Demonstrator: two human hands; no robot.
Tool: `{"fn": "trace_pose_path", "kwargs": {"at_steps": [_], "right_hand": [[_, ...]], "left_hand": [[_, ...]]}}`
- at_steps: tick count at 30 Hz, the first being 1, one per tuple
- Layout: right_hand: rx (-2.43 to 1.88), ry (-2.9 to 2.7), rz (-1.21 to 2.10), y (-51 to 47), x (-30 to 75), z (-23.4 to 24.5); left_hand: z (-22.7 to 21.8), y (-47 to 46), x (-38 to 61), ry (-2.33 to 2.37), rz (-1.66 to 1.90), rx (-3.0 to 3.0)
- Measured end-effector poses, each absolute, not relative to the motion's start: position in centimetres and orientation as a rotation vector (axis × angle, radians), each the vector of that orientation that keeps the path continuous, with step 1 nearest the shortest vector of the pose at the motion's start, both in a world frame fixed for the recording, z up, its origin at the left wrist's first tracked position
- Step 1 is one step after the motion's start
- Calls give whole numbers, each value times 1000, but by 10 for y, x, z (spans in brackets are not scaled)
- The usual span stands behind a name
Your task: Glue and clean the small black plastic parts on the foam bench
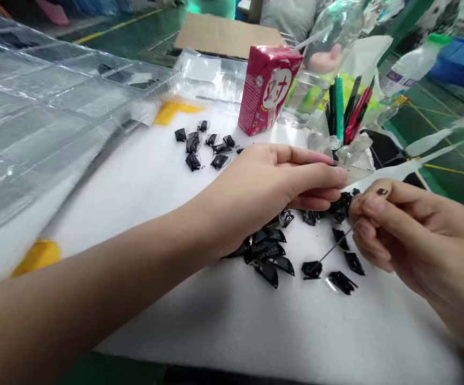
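My left hand (283,174) reaches over the white work surface (223,326), thumb and fingertips pressed together. Whatever lies between those fingertips is too small or hidden to name. At the right, my right hand (412,230) pinches a thin wire (338,243). The wire slants down to a small black part (312,269); whether the two are joined I cannot tell. A tiny dark piece (382,191) shows at the right index finger. Below my left wrist lies a pile of flat black pieces (269,254). Another black part (342,282) lies nearby.
Several small black parts with thin leads (194,143) lie farther back. A red drink carton (267,91) stands behind my left hand, beside a holder of pens and tools (346,112). Clear plastic trays (47,107) fill the left. Yellow tape (177,109) marks the surface.
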State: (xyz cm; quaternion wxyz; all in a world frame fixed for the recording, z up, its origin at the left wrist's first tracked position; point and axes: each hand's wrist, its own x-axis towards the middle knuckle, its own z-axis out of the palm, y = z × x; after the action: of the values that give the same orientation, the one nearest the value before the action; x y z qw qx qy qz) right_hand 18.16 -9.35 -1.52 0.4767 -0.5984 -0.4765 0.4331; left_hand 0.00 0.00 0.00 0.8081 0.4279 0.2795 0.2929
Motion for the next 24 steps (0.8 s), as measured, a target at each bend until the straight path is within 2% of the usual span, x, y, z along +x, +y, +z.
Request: {"fn": "trace_pose_path", "kwargs": {"at_steps": [24], "right_hand": [[-1462, -1284, 903, -93, 193, -19]], "left_hand": [[3, -1, 0, 628, 624, 905]]}}
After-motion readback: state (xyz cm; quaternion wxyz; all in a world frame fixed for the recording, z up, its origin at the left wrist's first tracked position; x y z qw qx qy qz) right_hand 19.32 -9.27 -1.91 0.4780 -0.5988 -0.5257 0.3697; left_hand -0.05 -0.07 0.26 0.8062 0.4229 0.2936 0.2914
